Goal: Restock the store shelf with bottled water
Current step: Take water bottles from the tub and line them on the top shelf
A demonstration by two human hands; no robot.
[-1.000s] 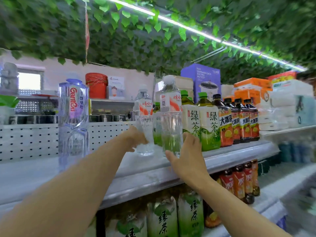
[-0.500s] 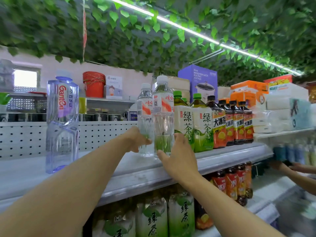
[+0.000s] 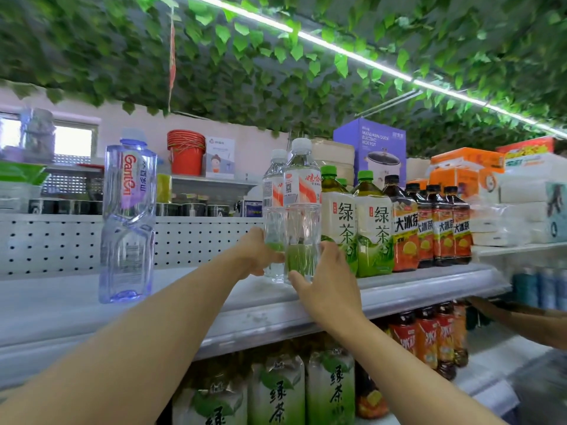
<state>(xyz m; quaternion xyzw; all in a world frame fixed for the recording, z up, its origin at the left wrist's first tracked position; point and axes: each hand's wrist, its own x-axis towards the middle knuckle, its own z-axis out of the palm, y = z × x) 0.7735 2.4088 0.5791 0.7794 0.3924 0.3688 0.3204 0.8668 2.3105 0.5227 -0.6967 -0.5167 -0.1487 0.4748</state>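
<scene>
From the head camera, the left hand (image 3: 256, 254) curls round the lower part of the rear water bottle (image 3: 273, 210), and the right hand (image 3: 325, 280) wraps the base of the front water bottle (image 3: 302, 210). Both bottles stand upright on the shelf (image 3: 214, 305), touching each other. Just right of the right-hand grip stand the green tea bottles (image 3: 356, 222), close against the front bottle. Well left of the left-hand grip stands a big water jug (image 3: 127, 216), with bare shelf between. These two look nearly placed; that gap likely needs more bottles.
</scene>
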